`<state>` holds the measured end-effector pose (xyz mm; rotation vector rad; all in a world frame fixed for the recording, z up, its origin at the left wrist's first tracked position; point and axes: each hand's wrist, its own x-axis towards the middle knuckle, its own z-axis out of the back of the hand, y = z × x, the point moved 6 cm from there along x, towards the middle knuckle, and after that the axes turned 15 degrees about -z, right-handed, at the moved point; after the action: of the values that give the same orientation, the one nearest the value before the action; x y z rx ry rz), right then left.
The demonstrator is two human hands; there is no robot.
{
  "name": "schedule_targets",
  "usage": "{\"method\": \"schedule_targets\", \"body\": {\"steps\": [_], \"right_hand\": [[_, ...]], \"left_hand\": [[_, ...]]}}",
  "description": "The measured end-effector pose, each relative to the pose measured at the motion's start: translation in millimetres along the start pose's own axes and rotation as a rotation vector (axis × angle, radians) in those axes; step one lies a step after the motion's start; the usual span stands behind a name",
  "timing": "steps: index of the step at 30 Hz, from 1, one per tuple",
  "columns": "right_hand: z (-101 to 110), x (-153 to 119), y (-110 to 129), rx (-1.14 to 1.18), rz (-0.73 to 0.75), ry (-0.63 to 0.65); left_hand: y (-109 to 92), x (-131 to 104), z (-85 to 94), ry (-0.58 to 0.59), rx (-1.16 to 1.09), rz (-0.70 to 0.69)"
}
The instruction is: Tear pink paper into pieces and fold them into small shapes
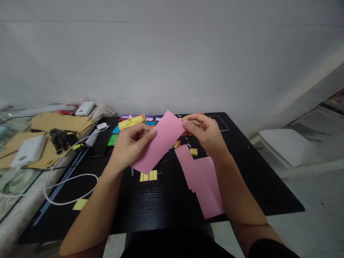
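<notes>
Pink paper sheet [162,145]: raised over bench [150,211], between far and near edges; pinched at opposite sides by left grip [134,141] and right grip [202,130]. Present step, apparently: two-handed positioning; for next move, steady hold needed. Notched pink paper [204,182], by near edge: partly hidden behind right forearm [239,190]. Fingertips behind sheet: unseen.

From the head, the one view faces forward and down over the near counter [153,208], toward a seemingly grey wall [172,61].
</notes>
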<state>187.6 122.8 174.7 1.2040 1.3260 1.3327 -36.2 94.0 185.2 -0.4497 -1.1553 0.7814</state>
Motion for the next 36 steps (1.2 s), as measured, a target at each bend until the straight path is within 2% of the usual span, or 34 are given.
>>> {"method": "schedule_targets", "body": {"steps": [3, 7, 10, 14, 19, 25, 30, 36], "right_hand": [[-8.4, -2.0, -2.9, 0.040, -0.031, 0.042], [-13.8, -8.7, 0.0, 0.048, 0.000, 0.005], [-19.8, -12.9, -0.9, 0.044, -0.007, 0.032], [-26.1, -16.5, -2.5, 0.026, -0.016, 0.070], [-26.6, -20.0, 2.2, -0.001, 0.023, 0.052], [-25.1, -21.0, 3.8, -0.038, 0.055, 0.036], [-26.7, -22.6, 4.0, -0.084, 0.086, 0.053], [-24.3, -23.5, 5.5, -0.120, 0.104, 0.017]], "left_hand": [[4.7, -0.5, -0.4, -0.060, -0.085, 0.047], [5.0, -1.9, -6.4, -0.030, -0.221, 0.089], [2.1, -2.9, -10.8, -0.036, -0.289, 0.086], [1.0, -4.5, -10.5, -0.099, -0.257, 0.058], [4.3, -6.2, -5.3, -0.167, -0.217, 0.059], [3.4, -5.9, -3.3, -0.179, -0.214, 0.061], [5.1, -6.8, 1.5, -0.263, -0.172, 0.042], [4.9, -6.0, 2.5, -0.309, -0.171, 0.046]]}}
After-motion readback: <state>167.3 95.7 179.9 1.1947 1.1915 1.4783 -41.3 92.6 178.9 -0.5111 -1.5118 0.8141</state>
